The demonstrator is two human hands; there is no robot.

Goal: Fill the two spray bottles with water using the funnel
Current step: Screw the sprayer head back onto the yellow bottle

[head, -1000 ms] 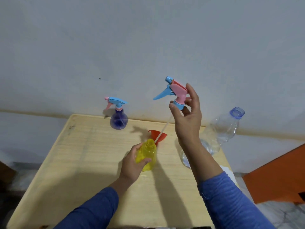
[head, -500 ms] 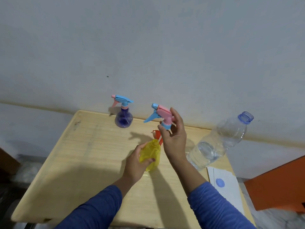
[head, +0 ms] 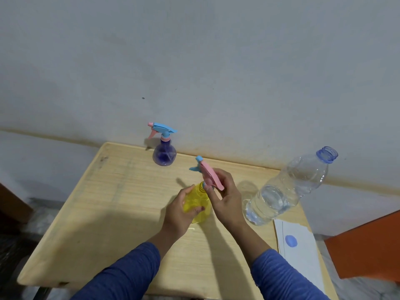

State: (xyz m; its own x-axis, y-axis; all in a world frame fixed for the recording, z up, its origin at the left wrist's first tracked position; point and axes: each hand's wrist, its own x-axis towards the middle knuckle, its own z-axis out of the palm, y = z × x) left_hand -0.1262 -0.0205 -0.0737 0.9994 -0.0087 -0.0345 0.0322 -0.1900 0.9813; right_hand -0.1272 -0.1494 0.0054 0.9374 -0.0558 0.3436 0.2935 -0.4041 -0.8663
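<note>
Lowered from overhead, the pink-and-blue spray head pinched in the right hand meets the yellow spray bottle on the table, left hand wrapped around it; thread it squarely.

The desk is pale wood with a fine straight grain and a smooth, faintly satin top. Standing on it, the yellow spray bottle is translucent glossy plastic; the pink-and-blue spray head at its neck is opaque, smooth plastic. Behind the yellow bottle, the purple spray bottle is translucent plastic too, with a like opaque head. To the yellow bottle's right, the water bottle is clear, thin, ribbed plastic with shiny glints. Further right lies matt white paper. The sleeves are blue ribbed knit cloth. The wall behind looks matt and painted.
</note>
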